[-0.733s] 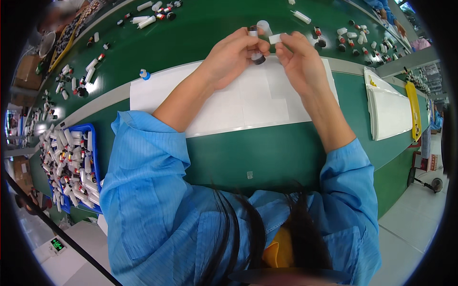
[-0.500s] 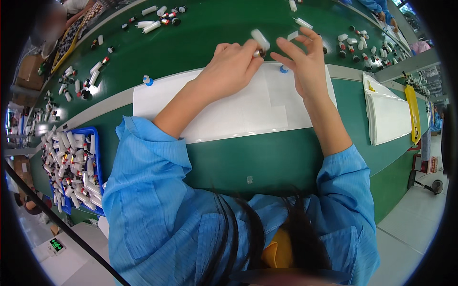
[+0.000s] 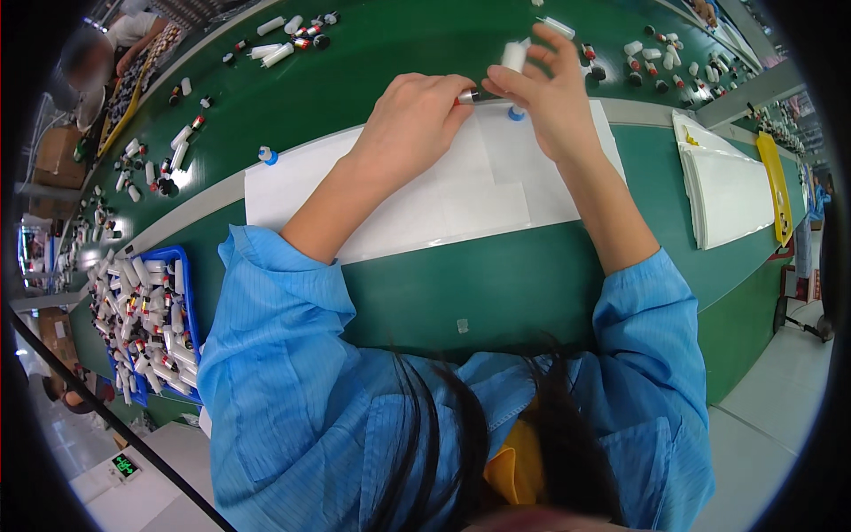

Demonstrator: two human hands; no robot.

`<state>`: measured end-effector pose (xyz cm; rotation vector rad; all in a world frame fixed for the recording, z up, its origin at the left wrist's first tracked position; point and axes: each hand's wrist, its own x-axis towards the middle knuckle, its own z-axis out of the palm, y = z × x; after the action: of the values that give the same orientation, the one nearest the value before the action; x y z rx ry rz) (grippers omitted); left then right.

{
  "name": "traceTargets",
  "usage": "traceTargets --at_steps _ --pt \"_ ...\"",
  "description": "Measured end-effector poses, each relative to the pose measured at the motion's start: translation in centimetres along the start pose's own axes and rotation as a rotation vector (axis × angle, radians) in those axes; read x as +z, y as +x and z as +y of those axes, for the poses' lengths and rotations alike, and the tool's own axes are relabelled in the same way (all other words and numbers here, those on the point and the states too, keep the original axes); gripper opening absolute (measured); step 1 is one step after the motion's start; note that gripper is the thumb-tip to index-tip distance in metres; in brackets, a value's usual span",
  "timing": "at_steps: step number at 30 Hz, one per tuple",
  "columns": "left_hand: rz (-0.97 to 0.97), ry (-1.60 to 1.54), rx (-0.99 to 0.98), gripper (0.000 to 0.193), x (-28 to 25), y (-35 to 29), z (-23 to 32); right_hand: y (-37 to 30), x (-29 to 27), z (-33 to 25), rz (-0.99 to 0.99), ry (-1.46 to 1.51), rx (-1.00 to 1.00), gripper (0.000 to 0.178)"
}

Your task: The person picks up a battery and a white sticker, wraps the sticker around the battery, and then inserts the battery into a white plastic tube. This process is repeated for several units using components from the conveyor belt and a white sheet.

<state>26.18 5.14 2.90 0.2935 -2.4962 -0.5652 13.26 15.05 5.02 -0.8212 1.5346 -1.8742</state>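
Observation:
Over the far edge of the white sheet (image 3: 425, 191), my left hand (image 3: 408, 124) pinches a small part with a red and silver body and a dark tip (image 3: 466, 96). To its right, my right hand (image 3: 551, 102) has a white cylindrical piece (image 3: 514, 57) between its thumb and fingers. The two parts are apart. Below my right fingers stands a small blue and white piece (image 3: 517, 113), partly hidden. A similar blue and white piece (image 3: 268, 155) sits at the sheet's far left corner.
A blue basket (image 3: 190, 297) heaped with white cylinders stands at the left. Beyond the sheet, a green belt (image 3: 381, 80) carries scattered white, red and black parts. Stacked white sheets (image 3: 722, 186) and a yellow strip (image 3: 774, 191) lie at the right. Other people work farther off.
The blurred white piece above my left fingertips is no longer there. My right hand has moved slightly left and closed around a white cylinder. The left hand keeps its pinch on the small part.

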Motion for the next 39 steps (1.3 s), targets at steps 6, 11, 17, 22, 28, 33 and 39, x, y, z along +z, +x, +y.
traceTargets --at_steps 6,11,17,22,28,33,39 --pt "-0.172 -0.965 -0.279 0.026 0.2 0.5 -1.1 -0.2 1.3 -0.1 0.020 -0.247 -0.526 0.071" --pt "-0.387 -1.547 -0.267 0.030 0.7 0.3 -2.1 1.0 0.3 0.3 0.083 -0.106 -0.277 0.066" --pt "-0.287 -1.791 -0.278 0.029 0.4 0.6 -2.2 2.2 -2.2 -0.2 0.169 0.235 -0.087 0.026" --pt "-0.101 -1.718 -0.372 0.029 0.1 0.3 -1.2 -0.3 0.6 0.4 -0.082 0.452 0.011 0.025" --pt "-0.094 -1.645 -0.254 0.035 0.7 0.2 -0.4 -1.4 2.2 1.1 -0.084 0.377 0.000 0.021" --pt "-0.080 -1.639 -0.229 0.037 0.8 -0.1 -0.5 -1.4 2.6 1.6 -0.066 0.395 -0.022 0.020" --pt "-0.061 -1.523 -0.210 0.037 1.0 0.2 -0.4 -1.3 2.8 1.2 -0.031 0.386 -0.063 0.019"
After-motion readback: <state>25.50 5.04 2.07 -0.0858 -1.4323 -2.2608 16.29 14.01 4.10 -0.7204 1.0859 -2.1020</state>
